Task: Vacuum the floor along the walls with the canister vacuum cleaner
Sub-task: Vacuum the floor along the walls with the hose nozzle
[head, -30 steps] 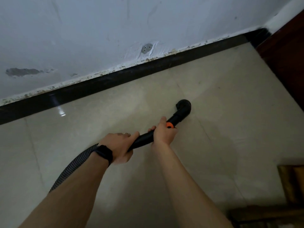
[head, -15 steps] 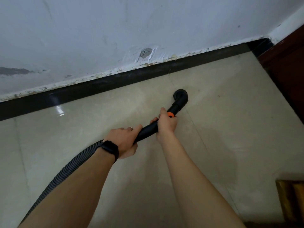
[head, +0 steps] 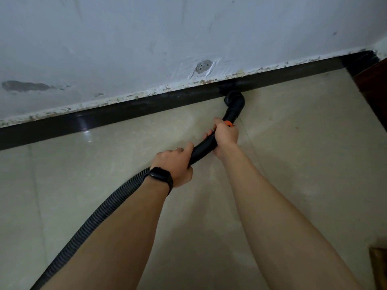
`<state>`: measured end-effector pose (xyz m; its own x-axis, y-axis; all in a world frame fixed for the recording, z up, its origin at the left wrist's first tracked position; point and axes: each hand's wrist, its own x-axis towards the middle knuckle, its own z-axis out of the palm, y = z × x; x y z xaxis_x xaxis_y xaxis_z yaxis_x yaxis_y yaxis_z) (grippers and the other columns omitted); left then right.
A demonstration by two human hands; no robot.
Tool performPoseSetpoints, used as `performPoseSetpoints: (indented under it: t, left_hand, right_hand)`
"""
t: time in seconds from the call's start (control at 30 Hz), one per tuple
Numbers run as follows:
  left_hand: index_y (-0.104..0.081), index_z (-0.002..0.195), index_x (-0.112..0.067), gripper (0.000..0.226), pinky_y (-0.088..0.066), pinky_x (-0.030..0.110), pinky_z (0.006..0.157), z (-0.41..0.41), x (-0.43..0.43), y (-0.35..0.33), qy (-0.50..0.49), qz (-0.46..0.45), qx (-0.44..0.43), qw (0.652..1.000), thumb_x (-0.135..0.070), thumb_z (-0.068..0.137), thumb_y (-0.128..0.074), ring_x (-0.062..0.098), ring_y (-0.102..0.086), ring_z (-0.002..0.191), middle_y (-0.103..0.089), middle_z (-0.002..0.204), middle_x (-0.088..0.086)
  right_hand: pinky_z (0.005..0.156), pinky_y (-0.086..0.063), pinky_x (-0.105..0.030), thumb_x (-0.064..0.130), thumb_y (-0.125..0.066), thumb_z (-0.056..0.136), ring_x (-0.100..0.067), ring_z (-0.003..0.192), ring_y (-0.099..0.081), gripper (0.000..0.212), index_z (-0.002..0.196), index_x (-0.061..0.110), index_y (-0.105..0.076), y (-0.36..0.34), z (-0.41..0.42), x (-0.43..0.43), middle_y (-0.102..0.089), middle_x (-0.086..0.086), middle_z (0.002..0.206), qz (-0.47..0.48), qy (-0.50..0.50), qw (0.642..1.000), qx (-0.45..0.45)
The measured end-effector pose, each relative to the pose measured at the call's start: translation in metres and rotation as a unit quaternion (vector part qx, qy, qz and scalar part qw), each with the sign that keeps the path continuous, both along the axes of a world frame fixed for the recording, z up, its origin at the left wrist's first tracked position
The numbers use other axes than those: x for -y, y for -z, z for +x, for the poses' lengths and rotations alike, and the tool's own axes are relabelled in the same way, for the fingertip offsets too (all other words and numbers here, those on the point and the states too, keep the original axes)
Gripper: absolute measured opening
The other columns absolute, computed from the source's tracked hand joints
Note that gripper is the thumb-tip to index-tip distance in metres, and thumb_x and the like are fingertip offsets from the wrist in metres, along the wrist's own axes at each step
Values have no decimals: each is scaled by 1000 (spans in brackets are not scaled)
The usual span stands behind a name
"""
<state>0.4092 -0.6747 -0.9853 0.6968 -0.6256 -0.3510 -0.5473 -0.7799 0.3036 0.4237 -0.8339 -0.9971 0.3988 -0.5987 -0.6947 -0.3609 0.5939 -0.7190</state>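
Nozzle has reached the black skirting — left hand, right hand grip wand.

The black nozzle, a second ago out on the open floor tiles, now sits against the dark baseboard in the upper right of centre. Both the left hand and the right hand are farther up the frame, arms stretched longer, and more of the ribbed hose shows at lower left.

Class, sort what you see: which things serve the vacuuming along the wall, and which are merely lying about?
In use: vacuum wand, ribbed hose, floor tiles, black skirting.
Lying about: wooden object at lower right, dark wooden panel at right, patched hole in wall.
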Motion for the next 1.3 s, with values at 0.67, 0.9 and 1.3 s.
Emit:
performPoseSetpoints:
  t: [0.67,0.9,1.3]
  left_hand:
    - [-34,115,-25,35,-48,32,66,-10,-146,-2,-35,56,-11,998,-38,88,-52,21,-50,68,-48,82,-7]
    - [-32,113,-31,35,-52,33,67,-24,-194,-13,-78,88,-40,992,-40,88,-54,17,-56,68,-53,79,-7]
    - [-30,101,-28,30,-48,33,61,-45,-174,-26,11,97,-53,994,-37,84,-54,23,-56,65,-54,75,-6]
  right_hand:
    - [51,-54,-31,18,-59,100,-13,41,-54,29,122,14,-41,-1,-5,-152,-58,-9,80,7,-55,998,-17]
    - [54,-60,-33,17,-58,100,-15,48,-59,26,117,14,-39,-8,-12,-204,-62,-11,89,15,-88,996,-13]
    - [64,-63,-39,27,-57,101,-20,57,-64,32,123,14,-38,-18,-54,-186,-69,-16,96,-18,-44,996,-70]
